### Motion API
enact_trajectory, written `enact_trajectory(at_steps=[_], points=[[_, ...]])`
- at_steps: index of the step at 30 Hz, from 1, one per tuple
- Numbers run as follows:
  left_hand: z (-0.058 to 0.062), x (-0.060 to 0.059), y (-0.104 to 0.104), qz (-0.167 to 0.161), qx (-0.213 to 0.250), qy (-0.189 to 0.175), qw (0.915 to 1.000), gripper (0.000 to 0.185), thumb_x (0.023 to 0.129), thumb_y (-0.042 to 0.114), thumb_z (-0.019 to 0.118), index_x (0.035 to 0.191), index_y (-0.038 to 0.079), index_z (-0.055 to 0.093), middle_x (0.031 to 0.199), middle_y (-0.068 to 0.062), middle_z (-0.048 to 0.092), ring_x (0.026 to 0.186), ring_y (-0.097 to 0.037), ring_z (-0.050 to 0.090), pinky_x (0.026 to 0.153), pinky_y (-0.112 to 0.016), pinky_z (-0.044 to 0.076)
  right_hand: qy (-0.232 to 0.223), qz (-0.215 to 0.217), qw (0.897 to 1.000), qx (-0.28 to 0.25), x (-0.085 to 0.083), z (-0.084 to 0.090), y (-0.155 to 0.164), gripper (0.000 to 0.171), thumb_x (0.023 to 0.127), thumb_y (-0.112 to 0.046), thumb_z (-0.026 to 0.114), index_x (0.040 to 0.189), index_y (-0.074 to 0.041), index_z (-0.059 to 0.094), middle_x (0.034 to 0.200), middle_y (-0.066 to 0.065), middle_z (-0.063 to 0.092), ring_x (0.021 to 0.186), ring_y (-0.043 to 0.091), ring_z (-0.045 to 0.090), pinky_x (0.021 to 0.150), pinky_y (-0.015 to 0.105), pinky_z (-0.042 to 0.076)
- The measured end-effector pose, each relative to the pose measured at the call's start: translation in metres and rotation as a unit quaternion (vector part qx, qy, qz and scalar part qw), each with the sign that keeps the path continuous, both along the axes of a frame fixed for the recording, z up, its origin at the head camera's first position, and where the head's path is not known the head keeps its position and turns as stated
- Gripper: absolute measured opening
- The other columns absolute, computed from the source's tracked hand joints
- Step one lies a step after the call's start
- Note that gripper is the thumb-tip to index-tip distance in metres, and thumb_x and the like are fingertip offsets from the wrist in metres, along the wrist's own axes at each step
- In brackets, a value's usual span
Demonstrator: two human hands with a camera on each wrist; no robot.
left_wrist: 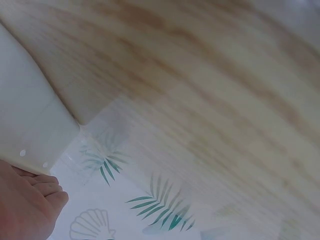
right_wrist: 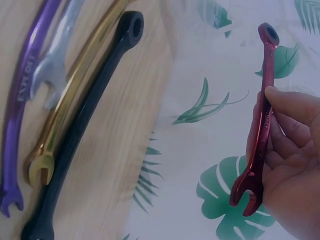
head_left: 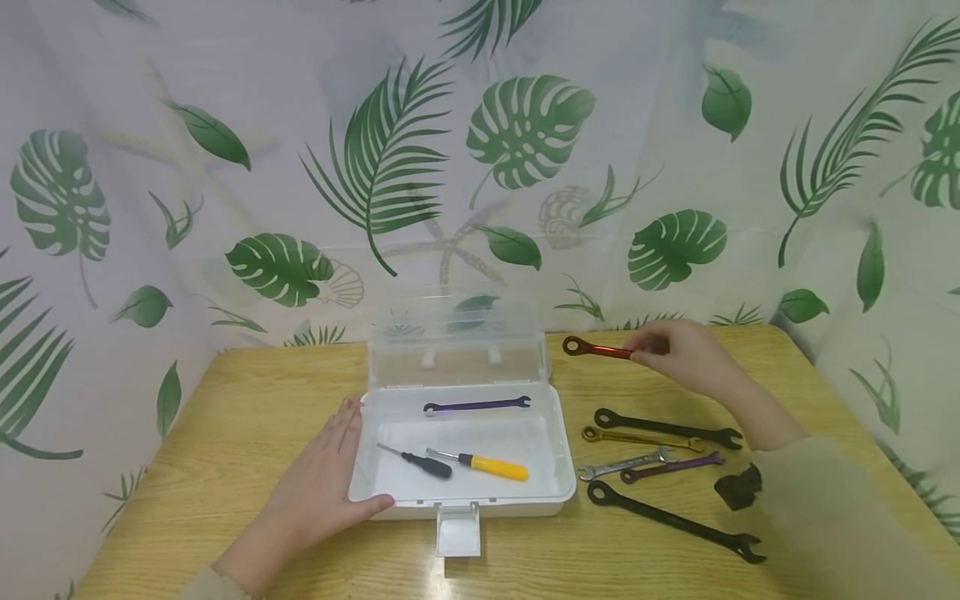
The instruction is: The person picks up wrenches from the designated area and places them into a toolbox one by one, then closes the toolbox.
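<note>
My right hand (head_left: 686,354) pinches a red ratcheting combination wrench (right_wrist: 262,125) between thumb and fingers, held up right of the box's lid. Its ring end points left in the head view; the open end shows by the palm in the right wrist view. My left hand (head_left: 318,475) rests against the left side of a white plastic toolbox (head_left: 567,467), fingers extended along the wall, thumb at the front rim. Inside the box lie a purple wrench (head_left: 477,406) at the back, a black screwdriver (head_left: 429,465) and a yellow-handled screwdriver (head_left: 498,468).
Right of the box lie a black wrench (head_left: 667,427), a gold wrench (head_left: 645,439), a silver wrench (head_left: 630,464), a purple wrench (head_left: 675,467) and a larger black wrench (head_left: 675,521). The clear lid (head_left: 457,333) stands raised; the front latch (head_left: 458,533) hangs down.
</note>
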State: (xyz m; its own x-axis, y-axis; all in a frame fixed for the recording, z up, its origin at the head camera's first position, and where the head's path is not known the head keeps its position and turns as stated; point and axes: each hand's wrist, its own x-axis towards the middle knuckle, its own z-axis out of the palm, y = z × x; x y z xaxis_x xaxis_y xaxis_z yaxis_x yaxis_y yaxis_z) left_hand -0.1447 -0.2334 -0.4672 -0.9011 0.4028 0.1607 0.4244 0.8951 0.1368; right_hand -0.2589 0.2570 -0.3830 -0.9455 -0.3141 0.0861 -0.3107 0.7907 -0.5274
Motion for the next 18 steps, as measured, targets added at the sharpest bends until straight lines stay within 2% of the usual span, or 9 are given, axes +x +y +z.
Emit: enact_trajectory(at_steps=[10, 18], points=[[-0.002, -0.001, -0.001, 0.001, 0.000, 0.002, 1.0000, 0.121, 0.087, 0.072, 0.069, 0.160, -0.015, 0.028, 0.171, -0.030, 0.027, 0.159, -0.045, 0.033, 0.128, -0.055, 0.037, 0.001, 0.018, 1.000, -0.014, 0.004, 0.006, -0.019, 0.011, 0.099, -0.008, 0.073, 0.106, -0.002, 0.078, 0.097, 0.011, 0.077, 0.085, 0.017, 0.066, 0.071, 0.027, 0.054], [-0.001, 0.000, 0.000, 0.001, 0.000, 0.001, 1.0000, 0.122, 0.087, 0.072, 0.070, 0.161, -0.015, 0.026, 0.171, -0.031, 0.028, 0.159, -0.045, 0.033, 0.128, -0.055, 0.037, 0.002, 0.042, 0.999, -0.034, 0.008, 0.008, -0.041, 0.010, 0.098, -0.004, 0.073, 0.106, -0.001, 0.078, 0.100, 0.012, 0.078, 0.089, 0.019, 0.069, 0.077, 0.027, 0.057]])
